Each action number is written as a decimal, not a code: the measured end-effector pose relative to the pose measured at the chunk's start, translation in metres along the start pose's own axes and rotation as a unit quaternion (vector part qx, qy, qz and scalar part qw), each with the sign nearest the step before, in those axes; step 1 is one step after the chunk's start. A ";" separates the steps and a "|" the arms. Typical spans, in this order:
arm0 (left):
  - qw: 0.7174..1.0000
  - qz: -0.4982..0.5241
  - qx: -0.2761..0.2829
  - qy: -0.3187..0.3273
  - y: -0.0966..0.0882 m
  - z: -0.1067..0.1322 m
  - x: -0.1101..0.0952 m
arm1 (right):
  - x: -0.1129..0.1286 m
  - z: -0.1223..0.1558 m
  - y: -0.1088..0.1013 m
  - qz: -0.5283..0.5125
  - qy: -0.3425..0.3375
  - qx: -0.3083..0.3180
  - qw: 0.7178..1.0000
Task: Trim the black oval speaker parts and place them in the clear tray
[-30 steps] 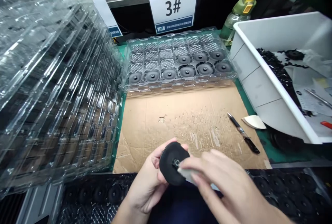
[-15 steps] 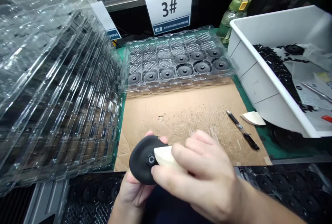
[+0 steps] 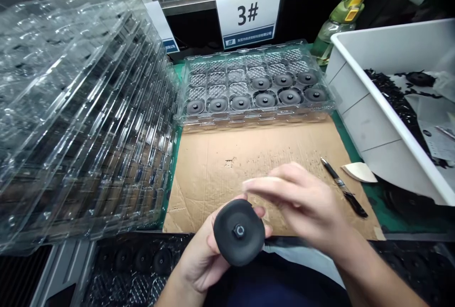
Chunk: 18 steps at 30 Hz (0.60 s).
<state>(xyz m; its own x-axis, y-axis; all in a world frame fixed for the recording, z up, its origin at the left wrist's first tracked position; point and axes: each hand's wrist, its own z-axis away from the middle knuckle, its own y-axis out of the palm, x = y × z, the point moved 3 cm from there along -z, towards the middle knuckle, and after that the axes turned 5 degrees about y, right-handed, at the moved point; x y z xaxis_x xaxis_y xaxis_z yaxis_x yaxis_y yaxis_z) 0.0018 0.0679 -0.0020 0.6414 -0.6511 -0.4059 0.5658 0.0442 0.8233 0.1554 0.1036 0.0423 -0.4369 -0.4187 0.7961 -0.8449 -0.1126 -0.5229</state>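
My left hand (image 3: 201, 259) grips a round, dished black rubber-like part (image 3: 239, 245), its raised centre hub facing up toward me. Just right of and above that part is my right hand (image 3: 305, 198), smeared by motion, its fingers stretched leftward. No wedge shows in it, though the palm and thumb side are hidden. Beneath both hands lies a sheet of brown cardboard (image 3: 206, 155). To the right, a black pen (image 3: 343, 186) rests on the cardboard, and a cream-coloured wedge (image 3: 359, 172) lies beside it.
A clear plastic tray (image 3: 256, 116) holding several black round parts stands behind the cardboard. Tall stacked clear trays (image 3: 88, 131) fill the left. On the right is a white bin (image 3: 387, 122) with black scraps; a green-capped bottle (image 3: 334, 27) stands behind it.
My right hand has lifted away from the black part, and the pale wedge it pinched no longer shows. My left hand has shifted right with the part, turned more face-on. The view has shifted slightly.
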 end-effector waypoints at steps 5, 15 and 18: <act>0.997 0.061 0.045 0.004 0.000 0.001 -0.004 | -0.055 0.051 0.019 0.065 0.215 0.000 0.975; 0.997 0.052 0.054 -0.011 0.006 -0.005 0.003 | -0.048 0.050 0.007 0.116 0.231 -0.044 0.965; 0.999 -0.032 -0.029 0.021 0.004 -0.006 0.009 | 0.007 0.022 -0.007 0.074 0.031 -0.088 0.993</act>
<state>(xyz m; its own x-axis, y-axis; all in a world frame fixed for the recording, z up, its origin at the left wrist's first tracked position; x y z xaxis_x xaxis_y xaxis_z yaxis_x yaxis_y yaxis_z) 0.0129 0.0671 -0.0049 0.6233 -0.6224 -0.4734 0.6343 0.0484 0.7716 0.1654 0.0815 0.0444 -0.5733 -0.3618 0.7351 -0.8090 0.1080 -0.5778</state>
